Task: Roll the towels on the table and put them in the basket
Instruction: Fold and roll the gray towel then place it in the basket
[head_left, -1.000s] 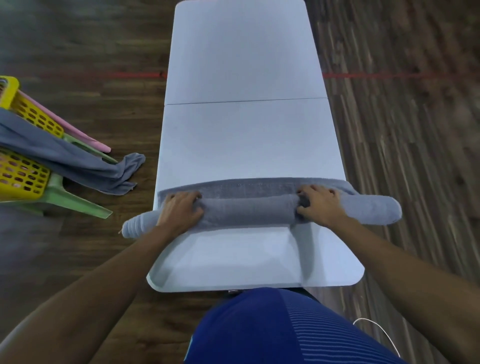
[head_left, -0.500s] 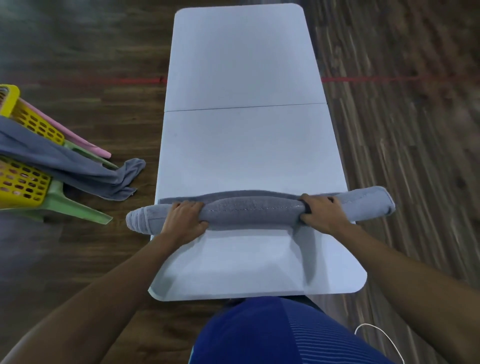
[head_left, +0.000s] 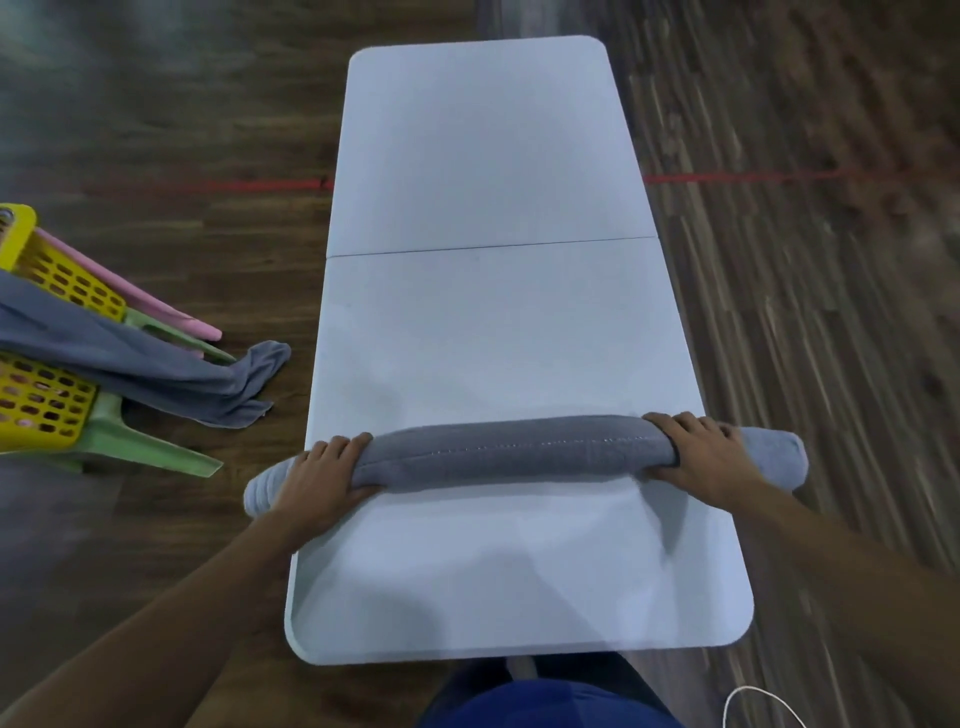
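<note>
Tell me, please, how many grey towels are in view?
2. The rolled towel lies across the table, with the left hand and right hand gripping it near its ends. The loose towel hangs over the yellow basket at the left. More may lie hidden inside.

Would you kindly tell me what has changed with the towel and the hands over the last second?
The towel was rolled away from the person until the flat strip beyond it was taken up; it now lies as one full roll across the table. The left hand and right hand kept their grip near its ends. The yellow basket and its draped cloth stayed put.
</note>
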